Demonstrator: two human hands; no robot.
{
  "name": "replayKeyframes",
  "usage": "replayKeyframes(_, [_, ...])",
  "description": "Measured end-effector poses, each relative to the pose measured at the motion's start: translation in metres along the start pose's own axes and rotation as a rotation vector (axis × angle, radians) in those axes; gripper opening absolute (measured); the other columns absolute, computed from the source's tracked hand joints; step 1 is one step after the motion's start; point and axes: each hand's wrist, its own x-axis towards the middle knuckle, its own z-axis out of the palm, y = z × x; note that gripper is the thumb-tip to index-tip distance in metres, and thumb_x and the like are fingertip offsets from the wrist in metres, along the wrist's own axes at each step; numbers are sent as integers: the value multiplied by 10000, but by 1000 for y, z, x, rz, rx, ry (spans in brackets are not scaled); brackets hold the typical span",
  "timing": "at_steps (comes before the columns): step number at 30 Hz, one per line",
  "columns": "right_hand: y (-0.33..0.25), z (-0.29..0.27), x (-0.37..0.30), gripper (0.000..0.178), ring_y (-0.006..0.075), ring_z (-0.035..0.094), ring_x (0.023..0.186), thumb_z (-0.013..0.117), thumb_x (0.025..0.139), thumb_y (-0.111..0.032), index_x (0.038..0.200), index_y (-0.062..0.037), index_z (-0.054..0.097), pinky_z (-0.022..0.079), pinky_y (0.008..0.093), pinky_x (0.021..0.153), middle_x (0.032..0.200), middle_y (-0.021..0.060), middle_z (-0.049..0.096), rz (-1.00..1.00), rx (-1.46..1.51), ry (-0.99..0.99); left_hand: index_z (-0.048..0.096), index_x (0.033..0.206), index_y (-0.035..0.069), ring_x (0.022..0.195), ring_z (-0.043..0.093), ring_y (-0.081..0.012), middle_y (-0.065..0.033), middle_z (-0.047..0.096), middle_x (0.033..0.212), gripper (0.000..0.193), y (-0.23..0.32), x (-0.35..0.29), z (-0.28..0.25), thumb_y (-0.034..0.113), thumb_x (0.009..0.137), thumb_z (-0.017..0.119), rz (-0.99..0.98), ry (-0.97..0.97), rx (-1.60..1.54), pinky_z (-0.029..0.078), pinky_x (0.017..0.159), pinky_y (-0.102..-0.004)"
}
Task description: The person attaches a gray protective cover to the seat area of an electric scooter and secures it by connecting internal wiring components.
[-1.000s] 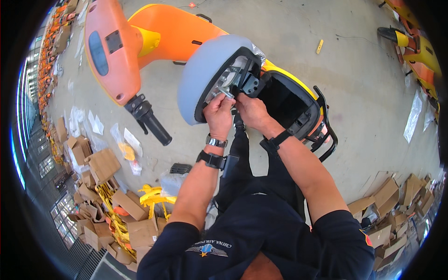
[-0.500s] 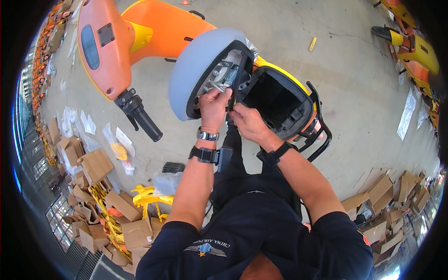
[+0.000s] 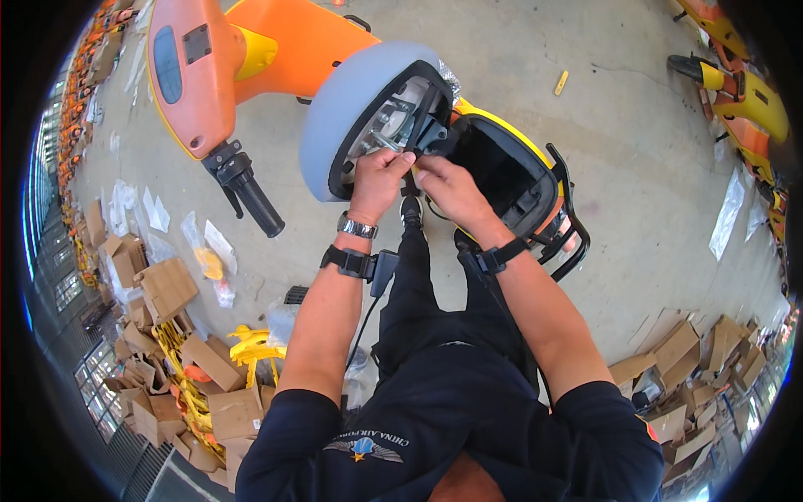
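Observation:
The scooter's grey seat (image 3: 326, 117) is tipped up, its open underside facing me. Inside it are shiny metal parts (image 3: 391, 121) and a black strap (image 3: 417, 134) running down across the opening. My left hand (image 3: 376, 186) is closed at the seat's lower rim, pinching the strap between thumb and forefinger. Close on its right, my right hand (image 3: 456, 192) has its fingers closed at the same strap, whose lower end hangs between the two hands. What the right fingertips grip is partly hidden. The black storage compartment (image 3: 489, 180) lies open to the right of my hands.
The scooter's orange front (image 3: 196, 100) and black handlebar grip (image 3: 259, 205) stand at the left; a black rear rack (image 3: 569, 201) is at the right. Cardboard boxes (image 3: 167, 289) and yellow frame parts (image 3: 253, 347) lie lower left, with more boxes (image 3: 677, 351) lower right.
My left hand has moved off the metal parts inside the seat to the strap beside my right hand. The seat and handlebar sit slightly higher in view.

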Motion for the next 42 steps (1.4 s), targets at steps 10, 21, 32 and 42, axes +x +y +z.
replayKeyframes(10, [2, -9, 32, 440, 126, 599, 791, 552, 874, -5, 1313, -16, 540, 497, 252, 666, 1035, 83, 643, 55, 449, 100, 653, 850, 29, 624, 417, -12, 85, 530, 694, 142, -4, 3, 4, 148, 927, 646, -56, -103, -75, 338, 549, -200])
replayKeyframes(21, [-57, -52, 28, 96, 67, 543, 654, 658, 833, -36, 924, -22, 633, 417, 214, 555, 798, 19, 640, 87, 208, 36, 677, 1109, 4, 625, 547, -78, -21, 633, 689, 248, 2, -8, 17, 42, 865, 666, -4, 90, -273, 463, 610, -248])
replayKeyframes(32, [-82, -12, 44, 281, 81, 540, 634, 606, 863, -52, 1109, 83, 591, 452, 223, 541, 1023, 152, 692, -76, 54, 53, 656, 791, 3, 598, 443, -49, 39, 569, 649, 152, -2, -3, 15, 116, 893, 668, -38, 46, -91, 365, 545, -239])
replayKeyframes(42, [-6, -20, 45, 549, 117, 563, 694, 486, 844, 84, 1368, -78, 471, 475, 247, 627, 1173, 75, 603, 26, 638, -168, 617, 723, 96, 498, 415, -30, 65, 497, 586, 213, 5, 1, 4, 188, 914, 636, -238, -121, -395, 274, 444, -201])
